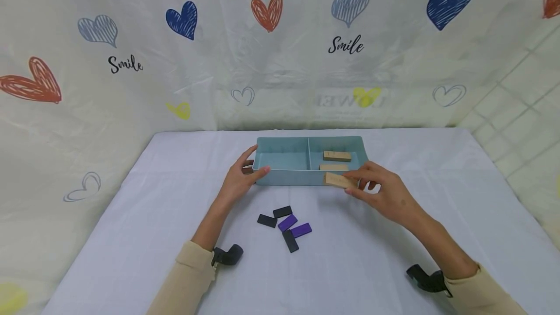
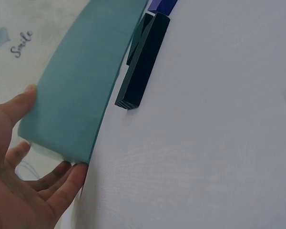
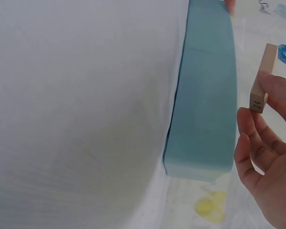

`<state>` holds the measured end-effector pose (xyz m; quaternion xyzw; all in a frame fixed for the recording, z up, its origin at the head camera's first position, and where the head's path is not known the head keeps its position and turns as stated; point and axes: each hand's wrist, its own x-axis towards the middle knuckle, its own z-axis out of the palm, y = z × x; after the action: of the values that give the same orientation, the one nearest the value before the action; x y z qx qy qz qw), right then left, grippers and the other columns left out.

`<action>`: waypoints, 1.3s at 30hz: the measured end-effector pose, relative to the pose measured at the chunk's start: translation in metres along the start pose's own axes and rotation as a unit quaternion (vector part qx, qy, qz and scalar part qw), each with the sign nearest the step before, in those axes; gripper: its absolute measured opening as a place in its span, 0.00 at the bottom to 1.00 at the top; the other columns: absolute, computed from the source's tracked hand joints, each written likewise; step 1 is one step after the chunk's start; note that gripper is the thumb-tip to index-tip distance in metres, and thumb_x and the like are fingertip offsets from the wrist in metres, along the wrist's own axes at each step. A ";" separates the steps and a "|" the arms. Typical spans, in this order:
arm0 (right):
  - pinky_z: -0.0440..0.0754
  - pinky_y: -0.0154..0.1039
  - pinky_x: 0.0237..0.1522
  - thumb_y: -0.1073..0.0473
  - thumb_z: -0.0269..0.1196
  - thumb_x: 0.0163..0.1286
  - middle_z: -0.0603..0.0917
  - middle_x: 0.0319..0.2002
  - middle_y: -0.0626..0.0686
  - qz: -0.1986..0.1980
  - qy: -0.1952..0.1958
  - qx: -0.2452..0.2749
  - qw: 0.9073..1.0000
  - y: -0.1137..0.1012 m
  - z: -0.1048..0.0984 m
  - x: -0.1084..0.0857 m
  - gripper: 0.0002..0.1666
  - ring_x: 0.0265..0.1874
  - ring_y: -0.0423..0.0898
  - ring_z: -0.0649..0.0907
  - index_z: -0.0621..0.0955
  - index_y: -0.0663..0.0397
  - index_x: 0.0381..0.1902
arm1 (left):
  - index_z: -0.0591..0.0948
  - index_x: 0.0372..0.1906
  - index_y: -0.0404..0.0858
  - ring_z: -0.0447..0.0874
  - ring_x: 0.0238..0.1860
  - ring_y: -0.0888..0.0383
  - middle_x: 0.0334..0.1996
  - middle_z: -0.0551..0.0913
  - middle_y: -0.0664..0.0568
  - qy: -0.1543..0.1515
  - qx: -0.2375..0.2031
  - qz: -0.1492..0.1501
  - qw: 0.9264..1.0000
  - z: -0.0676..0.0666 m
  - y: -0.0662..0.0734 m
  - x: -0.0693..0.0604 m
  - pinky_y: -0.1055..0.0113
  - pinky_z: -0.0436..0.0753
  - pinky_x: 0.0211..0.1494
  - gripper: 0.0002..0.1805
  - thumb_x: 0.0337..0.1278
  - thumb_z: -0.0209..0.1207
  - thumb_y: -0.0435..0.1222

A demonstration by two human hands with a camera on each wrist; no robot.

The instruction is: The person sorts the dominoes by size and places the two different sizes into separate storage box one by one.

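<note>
A pale blue two-compartment tray [image 1: 288,177] stands on the table. My left hand [image 1: 237,179] grips its left end, thumb at the front rim and fingers round the end wall; the left wrist view shows this hand [image 2: 33,167] close up. Between thumb and fingers my right hand [image 1: 385,191] pinches a plain wooden block [image 1: 339,180], above the tray's front wall on the right. The number 24 shows on the end of this wooden block [image 3: 263,78] in the right wrist view. Two more wooden blocks lie in the right compartment, one wooden block [image 1: 337,156] behind the other.
In front of the tray lie several small blocks, some black, like this black block [image 1: 290,241], and some purple, like this purple block [image 1: 301,230]. A white cloth [image 1: 350,256] covers the table. Behind it hangs a sheet [image 1: 302,62] printed with hearts.
</note>
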<state>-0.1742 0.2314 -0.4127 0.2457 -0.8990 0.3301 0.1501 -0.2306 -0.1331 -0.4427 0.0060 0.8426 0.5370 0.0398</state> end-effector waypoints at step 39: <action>0.74 0.35 0.38 0.61 0.74 0.67 0.82 0.36 0.51 0.038 0.061 -0.013 0.997 0.016 0.001 0.024 0.19 0.38 0.49 0.79 0.88 0.52 0.56 | 0.61 0.79 0.71 0.75 0.72 0.43 0.73 0.73 0.43 -0.001 -0.003 -0.004 1.000 0.000 -0.003 0.003 0.46 0.83 0.66 0.45 0.59 0.71 0.57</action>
<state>-0.2031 0.2324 -0.4111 0.1886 -0.9012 0.3378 0.1950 -0.2336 -0.1344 -0.4456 0.0032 0.8411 0.5392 0.0430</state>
